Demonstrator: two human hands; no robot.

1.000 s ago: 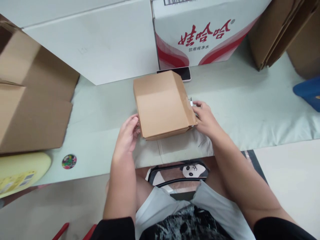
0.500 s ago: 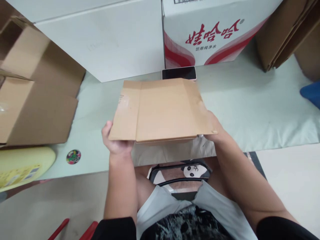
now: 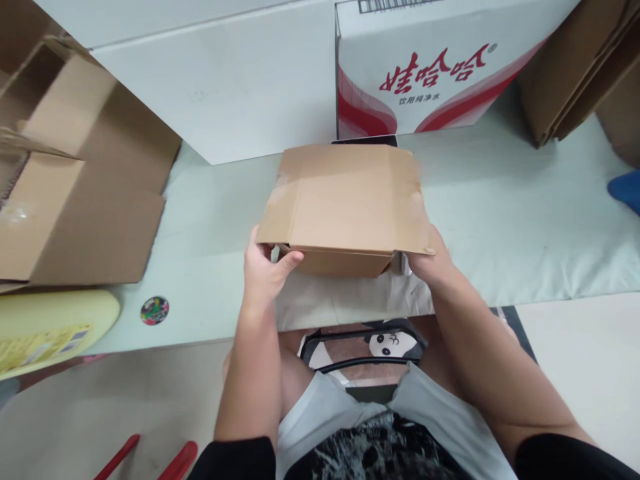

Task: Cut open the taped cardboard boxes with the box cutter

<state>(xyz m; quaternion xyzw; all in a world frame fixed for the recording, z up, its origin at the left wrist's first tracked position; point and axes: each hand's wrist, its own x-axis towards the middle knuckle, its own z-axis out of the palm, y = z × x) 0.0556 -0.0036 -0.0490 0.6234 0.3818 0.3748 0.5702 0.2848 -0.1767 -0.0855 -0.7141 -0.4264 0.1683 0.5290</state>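
Observation:
A brown cardboard box [image 3: 350, 200] is in front of me at the table's near edge, its top panel facing up and side flaps angled outward. My left hand [image 3: 265, 270] grips its near left corner, with the thumb on the front edge and the fingers under the left flap. At the near right corner, my right hand [image 3: 427, 265] holds the right flap from below, its fingers mostly hidden. A small greyish-silver thing [image 3: 400, 263] shows beneath that flap by the right hand; I cannot tell what it is.
A phone [image 3: 370, 141] lies behind the box, partly covered. White cartons [image 3: 370, 93] stand at the back. Brown boxes [image 3: 100, 227] are on the left above a yellow container [image 3: 55, 330]. Folded cardboard [image 3: 565, 87] and a blue object [image 3: 625, 192] sit right. A round sticker [image 3: 155, 311] lies left.
The box's left side has shifted right and its front wall shows more. My left hand has moved right and up, its thumb now on the front edge. The right hand stays on the right flap.

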